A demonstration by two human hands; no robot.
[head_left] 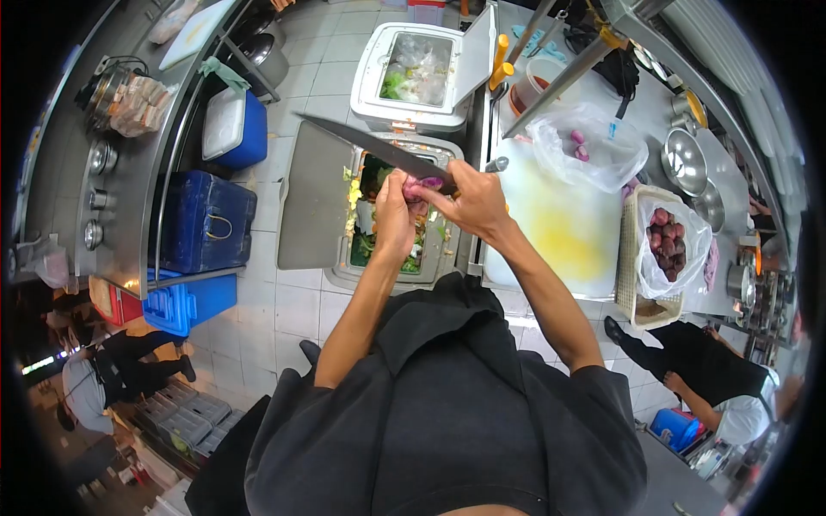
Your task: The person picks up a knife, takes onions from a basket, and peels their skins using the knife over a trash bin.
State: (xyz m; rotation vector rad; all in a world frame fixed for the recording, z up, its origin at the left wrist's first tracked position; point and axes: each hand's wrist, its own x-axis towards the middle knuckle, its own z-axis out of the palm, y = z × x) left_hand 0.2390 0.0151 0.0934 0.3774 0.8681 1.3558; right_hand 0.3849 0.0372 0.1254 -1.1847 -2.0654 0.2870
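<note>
My left hand (pixel 396 213) is closed around a red onion (pixel 419 187). In my right hand (pixel 478 199) is a large kitchen knife, its long dark blade (pixel 366 143) pointing up and to the left. The right thumb reaches toward the onion, and the blade's heel lies close against it. Both hands are above an open grey bin (pixel 449 255) with vegetable scraps and peel inside. The bin's lid (pixel 311 202) is folded out to the left, with yellowish scraps along its inner edge.
Right of me, a stained white cutting board (pixel 551 219) lies on the counter. Beyond it are a plastic bag (pixel 594 155) with peeled onions and a basket (pixel 635 258) with bagged red onions. A white bin (pixel 366 95) stands ahead. People (pixel 727 378) are on both sides.
</note>
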